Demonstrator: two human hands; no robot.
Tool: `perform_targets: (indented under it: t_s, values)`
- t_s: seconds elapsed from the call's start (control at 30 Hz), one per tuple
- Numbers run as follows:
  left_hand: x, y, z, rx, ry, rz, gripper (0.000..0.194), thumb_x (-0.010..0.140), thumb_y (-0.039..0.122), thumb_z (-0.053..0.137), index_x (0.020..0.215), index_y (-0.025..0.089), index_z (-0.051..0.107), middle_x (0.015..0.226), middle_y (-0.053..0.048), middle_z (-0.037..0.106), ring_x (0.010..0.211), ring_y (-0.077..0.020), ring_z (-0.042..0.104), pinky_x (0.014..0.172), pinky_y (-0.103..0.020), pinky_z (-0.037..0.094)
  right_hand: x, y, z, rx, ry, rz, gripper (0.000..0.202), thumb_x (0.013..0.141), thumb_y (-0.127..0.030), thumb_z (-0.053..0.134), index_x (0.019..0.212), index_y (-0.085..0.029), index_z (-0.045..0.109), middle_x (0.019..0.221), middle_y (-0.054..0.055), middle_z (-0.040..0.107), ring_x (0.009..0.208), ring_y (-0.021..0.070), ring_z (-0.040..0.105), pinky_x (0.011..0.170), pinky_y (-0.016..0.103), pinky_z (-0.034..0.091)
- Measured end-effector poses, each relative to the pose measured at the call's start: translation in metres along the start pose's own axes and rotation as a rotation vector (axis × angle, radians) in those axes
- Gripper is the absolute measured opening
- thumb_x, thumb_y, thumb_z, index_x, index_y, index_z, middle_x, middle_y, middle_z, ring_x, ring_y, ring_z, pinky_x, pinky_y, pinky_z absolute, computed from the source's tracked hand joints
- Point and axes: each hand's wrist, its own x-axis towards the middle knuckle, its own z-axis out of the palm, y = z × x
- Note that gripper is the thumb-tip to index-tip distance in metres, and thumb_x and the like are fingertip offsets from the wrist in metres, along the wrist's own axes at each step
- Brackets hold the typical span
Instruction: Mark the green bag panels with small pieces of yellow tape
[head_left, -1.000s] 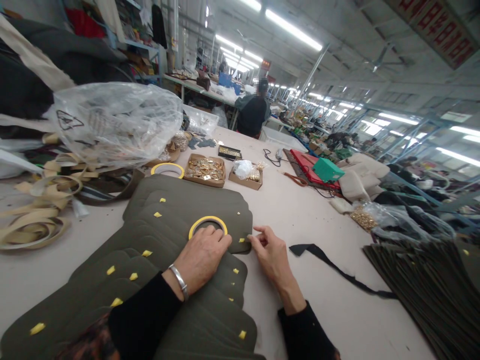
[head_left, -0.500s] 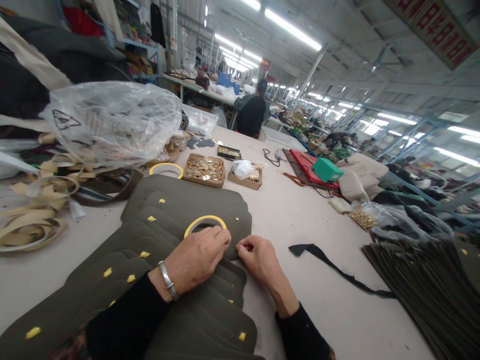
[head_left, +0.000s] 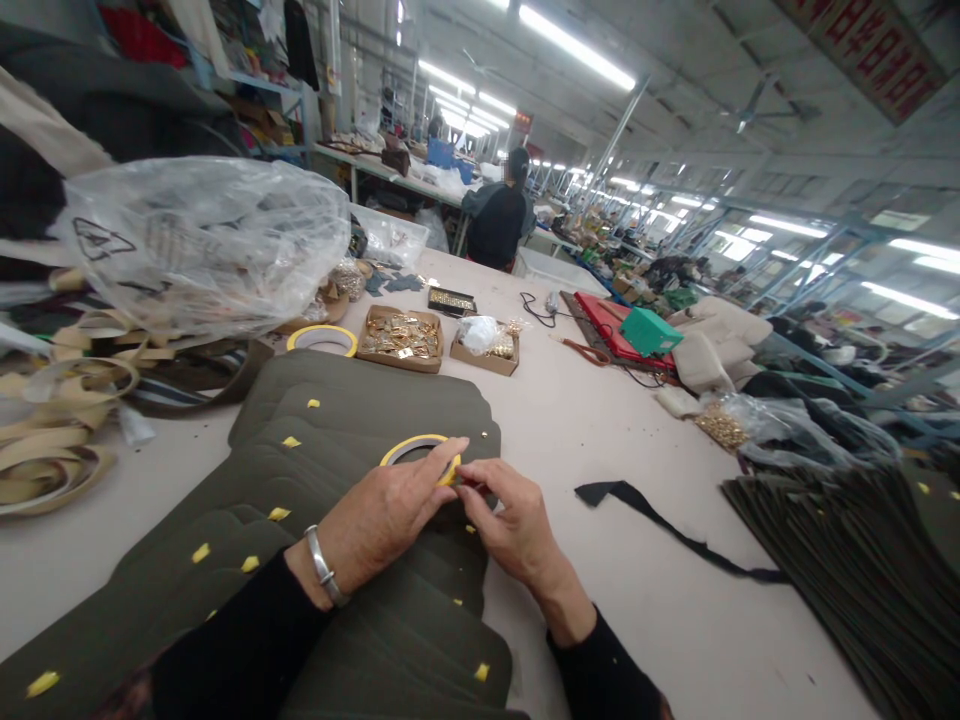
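Observation:
My left hand (head_left: 390, 515), with a silver bracelet at the wrist, is closed on a roll of yellow tape (head_left: 409, 443) over the dark green fabric pieces (head_left: 360, 400). Its thumb and fingers grip the roll's right side. Touching that same side is my right hand (head_left: 514, 515), its thumb and index finger pinched together; what lies between them is too small to make out. Small yellow tape bits (head_left: 279, 514) dot the layered fabric. A tiny shiny stud (head_left: 484, 435) sits near the fabric's upper right edge.
Beyond the fabric are a box of gold metal parts (head_left: 401, 340), a second small box (head_left: 486, 350) and another yellow tape roll (head_left: 322, 340). A black strip (head_left: 660, 520) and stacked green pieces (head_left: 832, 560) lie right. A person (head_left: 499, 215) sits farther back.
My left hand has taken hold of the tape roll and tilted its right side up. My right hand has moved up and left to meet it. The view has shifted slightly.

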Motion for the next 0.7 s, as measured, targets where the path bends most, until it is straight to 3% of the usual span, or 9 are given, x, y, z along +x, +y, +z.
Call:
perform_targets:
  t_s: [0.17, 0.43, 0.53, 0.7]
  values:
    - [0.000, 0.007, -0.001, 0.007, -0.037, -0.004, 0.041, 0.094, 0.019, 0.044, 0.134, 0.018, 0.034, 0.116, -0.009, 0.067, 0.100, -0.0177, 0.067, 0.082, -0.027, 0.054, -0.002, 0.001, 0.002, -0.126, 0.005, -0.122, 0.017, 0.088, -0.013, 0.048, 0.089, -0.020, 0.064, 0.082, 0.006, 0.069, 0.078, 0.0159, 0.064, 0.073, 0.028, 0.051]
    - [0.004, 0.016, -0.009, -0.033, -0.163, -0.087, 0.014, 0.096, 0.021, 0.039, 0.101, 0.021, 0.052, 0.094, -0.002, 0.065, 0.085, -0.0170, 0.064, 0.072, -0.028, 0.048, -0.006, -0.001, 0.004, -0.258, 0.097, -0.111, 0.017, 0.082, -0.013, 0.047, 0.077, -0.019, 0.062, 0.067, 0.003, 0.065, 0.061, 0.0135, 0.060, 0.059, 0.025, 0.048]
    - [0.005, 0.017, -0.009, -0.002, -0.150, -0.106, 0.016, 0.096, 0.020, 0.037, 0.093, 0.020, 0.053, 0.087, -0.002, 0.062, 0.079, -0.0164, 0.061, 0.069, -0.028, 0.046, -0.005, -0.009, 0.007, -0.173, 0.121, 0.032, 0.014, 0.079, -0.014, 0.051, 0.072, -0.018, 0.063, 0.064, 0.002, 0.065, 0.055, 0.0119, 0.058, 0.056, 0.023, 0.046]
    - [0.004, 0.027, -0.007, 0.068, -0.048, -0.054, 0.019, 0.095, 0.017, 0.036, 0.088, 0.019, 0.054, 0.081, -0.003, 0.058, 0.074, -0.0162, 0.057, 0.067, -0.028, 0.044, 0.001, -0.004, 0.011, 0.349, 0.148, 0.580, 0.011, 0.076, -0.025, 0.059, 0.070, -0.016, 0.062, 0.054, -0.001, 0.062, 0.045, 0.0118, 0.058, 0.047, 0.023, 0.049]
